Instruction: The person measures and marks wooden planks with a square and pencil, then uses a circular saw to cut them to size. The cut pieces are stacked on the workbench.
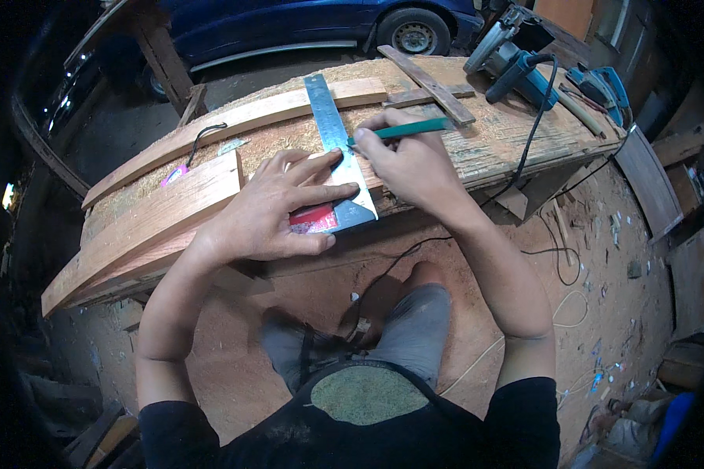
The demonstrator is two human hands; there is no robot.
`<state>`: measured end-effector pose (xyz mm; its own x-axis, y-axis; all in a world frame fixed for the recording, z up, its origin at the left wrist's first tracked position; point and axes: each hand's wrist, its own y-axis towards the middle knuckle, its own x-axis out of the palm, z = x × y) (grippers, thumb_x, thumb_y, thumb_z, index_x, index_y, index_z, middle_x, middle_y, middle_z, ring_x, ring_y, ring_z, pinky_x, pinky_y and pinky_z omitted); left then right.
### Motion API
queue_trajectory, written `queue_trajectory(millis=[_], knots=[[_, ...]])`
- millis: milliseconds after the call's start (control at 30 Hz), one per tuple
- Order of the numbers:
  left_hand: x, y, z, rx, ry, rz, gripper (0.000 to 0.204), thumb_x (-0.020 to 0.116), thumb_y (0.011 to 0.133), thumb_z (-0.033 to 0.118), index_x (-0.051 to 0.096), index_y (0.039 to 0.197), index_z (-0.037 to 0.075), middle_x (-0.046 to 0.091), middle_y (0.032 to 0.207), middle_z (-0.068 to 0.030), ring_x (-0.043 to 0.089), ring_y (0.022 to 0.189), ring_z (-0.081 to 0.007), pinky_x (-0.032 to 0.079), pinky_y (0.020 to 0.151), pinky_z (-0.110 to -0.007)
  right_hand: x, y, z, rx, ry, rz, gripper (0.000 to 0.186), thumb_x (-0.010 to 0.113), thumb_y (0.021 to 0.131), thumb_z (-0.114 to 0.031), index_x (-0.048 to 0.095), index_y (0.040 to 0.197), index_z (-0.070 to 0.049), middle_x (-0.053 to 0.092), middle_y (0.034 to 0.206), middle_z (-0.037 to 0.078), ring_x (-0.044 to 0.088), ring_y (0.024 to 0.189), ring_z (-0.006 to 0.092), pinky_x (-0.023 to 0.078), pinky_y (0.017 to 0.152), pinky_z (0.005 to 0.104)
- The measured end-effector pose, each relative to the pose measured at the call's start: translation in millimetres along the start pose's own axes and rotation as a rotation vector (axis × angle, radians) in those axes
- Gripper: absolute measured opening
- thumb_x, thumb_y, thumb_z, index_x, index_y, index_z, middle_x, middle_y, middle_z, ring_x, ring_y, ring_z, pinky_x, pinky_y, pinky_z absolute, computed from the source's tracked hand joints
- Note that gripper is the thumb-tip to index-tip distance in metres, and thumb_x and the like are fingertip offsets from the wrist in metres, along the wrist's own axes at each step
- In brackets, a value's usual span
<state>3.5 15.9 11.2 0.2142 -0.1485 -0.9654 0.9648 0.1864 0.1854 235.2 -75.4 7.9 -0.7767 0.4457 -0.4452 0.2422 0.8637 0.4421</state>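
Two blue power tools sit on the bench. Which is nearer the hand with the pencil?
The larger blue-and-grey tool: it is nearer the right hand, which holds the green pencil. The smaller blue tool lies to its right, farther from that hand.

Blue car [289, 27], corded pwr tool [524, 74]

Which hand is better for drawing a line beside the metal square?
Probably the right hand: it holds the green pencil, tip near the metal square. The left hand rests on the square.
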Motion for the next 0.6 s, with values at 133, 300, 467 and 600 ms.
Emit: queue_trajectory(millis=[133,300,467,600], knots=[[-2.5,-0.1,1.4,-0.004,-0.014,0.004,0.075,0.074,0.079,0.05,0.063,0.148,0.023,0.043,0.163,-0.0188,0.04,0.144,-0.0452,0.032,0.121,-0.057,-3.9,-1.5,-15.4,-0.151,-0.128,0.011,0.024,0.067,0.097,-0.02,0.072,0.097,0.003,0.07,0.075,0.015,0.068,0.069,0.0229,0.053,0.064,0.0371],[1.4,0.0,1.0,-0.005,-0.015,0.043,0.074,0.074,0.079,0.05,0.064,0.147,0.024,0.044,0.162,-0.0185,0.041,0.143,-0.045,0.034,0.12,-0.057,-12.9,18.6,-3.0,-0.107,-0.061,0.11,0.028,0.062,0.093,-0.018,0.069,0.081,0.006,0.069,0.073,0.025,0.071,0.073,0.0411,0.055,0.07,0.049],[2.2,-0.9,-0.6,0.003,0.037,0.032,0.073,0.073,0.08,0.051,0.064,0.148,0.025,0.043,0.163,-0.018,0.041,0.143,-0.0452,0.034,0.12,-0.057,-0.6,14.6,-4.8,-0.14,-0.148,0.037,0.026,0.063,0.091,-0.018,0.073,0.084,0.005,0.071,0.078,0.025,0.073,0.076,0.0407,0.055,0.072,0.0469],[2.5,-1.1,-0.6,0.02,-0.014,0.052,0.074,0.073,0.079,0.051,0.063,0.148,0.025,0.042,0.164,-0.0175,0.042,0.142,-0.0456,0.034,0.12,-0.057,-18.8,-20.6,-22.1,-0.079,-0.155,-0.078,0.03,0.066,0.093,-0.025,0.072,0.092,0.005,0.071,0.075,0.018,0.069,0.07,0.0322,0.054,0.069,0.0417]])
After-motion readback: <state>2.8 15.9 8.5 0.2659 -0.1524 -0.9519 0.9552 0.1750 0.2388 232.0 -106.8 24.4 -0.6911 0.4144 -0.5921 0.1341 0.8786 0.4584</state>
